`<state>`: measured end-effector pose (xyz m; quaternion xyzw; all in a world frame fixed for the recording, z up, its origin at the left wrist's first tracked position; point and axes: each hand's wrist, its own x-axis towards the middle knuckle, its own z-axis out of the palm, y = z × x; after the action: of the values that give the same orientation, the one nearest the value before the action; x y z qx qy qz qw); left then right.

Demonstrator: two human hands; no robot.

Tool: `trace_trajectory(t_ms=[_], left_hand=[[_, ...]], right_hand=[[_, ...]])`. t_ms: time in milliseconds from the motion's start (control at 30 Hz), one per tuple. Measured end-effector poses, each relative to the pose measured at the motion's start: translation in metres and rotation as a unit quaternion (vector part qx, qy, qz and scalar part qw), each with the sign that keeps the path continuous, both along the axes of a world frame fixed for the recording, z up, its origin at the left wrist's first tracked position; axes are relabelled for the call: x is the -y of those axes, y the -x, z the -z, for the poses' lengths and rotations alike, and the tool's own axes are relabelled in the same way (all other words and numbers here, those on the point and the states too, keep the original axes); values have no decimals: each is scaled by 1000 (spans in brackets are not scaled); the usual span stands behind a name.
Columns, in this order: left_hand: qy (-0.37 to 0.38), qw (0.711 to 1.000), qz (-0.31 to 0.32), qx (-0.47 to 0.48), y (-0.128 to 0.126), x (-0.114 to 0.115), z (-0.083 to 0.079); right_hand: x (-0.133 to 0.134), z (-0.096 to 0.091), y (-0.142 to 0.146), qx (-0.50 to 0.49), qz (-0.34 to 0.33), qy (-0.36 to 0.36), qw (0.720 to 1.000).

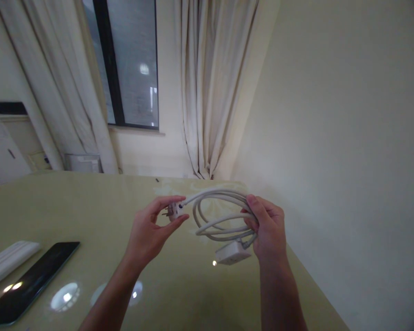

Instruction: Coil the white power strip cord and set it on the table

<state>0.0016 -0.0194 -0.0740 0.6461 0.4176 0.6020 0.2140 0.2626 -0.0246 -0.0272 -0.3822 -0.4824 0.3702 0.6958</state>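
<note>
My left hand pinches a white plug between thumb and fingers, its metal prongs pointing left. From the plug a white cable runs right into several loose loops. Those loops are bunched in my right hand, which is closed around them with the thumb on top. Below the loops hangs a white socket block, the far end of the extension cord, close under my right hand. Both hands are held above the glossy table. The fingertips of my right hand are partly hidden behind the cable.
The glossy pale green table reflects lights. At its left lie a black flat panel and a long white object. A small dark bit sits by the far edge. A wall borders the right; curtains hang behind.
</note>
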Motion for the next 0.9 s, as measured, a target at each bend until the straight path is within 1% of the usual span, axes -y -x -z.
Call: trace_trajectory(t_ms=[100, 333, 467, 633, 767, 900], left_hand=[[-4, 1000, 7, 22, 0, 1, 0], [-12, 999, 14, 37, 1, 1, -3], [-12, 1000, 7, 23, 1, 0, -2], [-17, 999, 5, 32, 0, 0, 0], [-9, 1000, 6, 30, 2, 0, -3], [-17, 1000, -4, 26, 4, 2, -6]], right_hand=[[1, 0, 1, 9, -5, 4, 1000], [2, -3, 2, -3, 36, -7, 999], [1, -2, 1, 3, 25, -2, 1000], [1, -2, 0, 19, 4, 9, 1000], [2, -3, 2, 13, 17, 9, 1000], [2, -3, 3, 0, 34, 12, 999]])
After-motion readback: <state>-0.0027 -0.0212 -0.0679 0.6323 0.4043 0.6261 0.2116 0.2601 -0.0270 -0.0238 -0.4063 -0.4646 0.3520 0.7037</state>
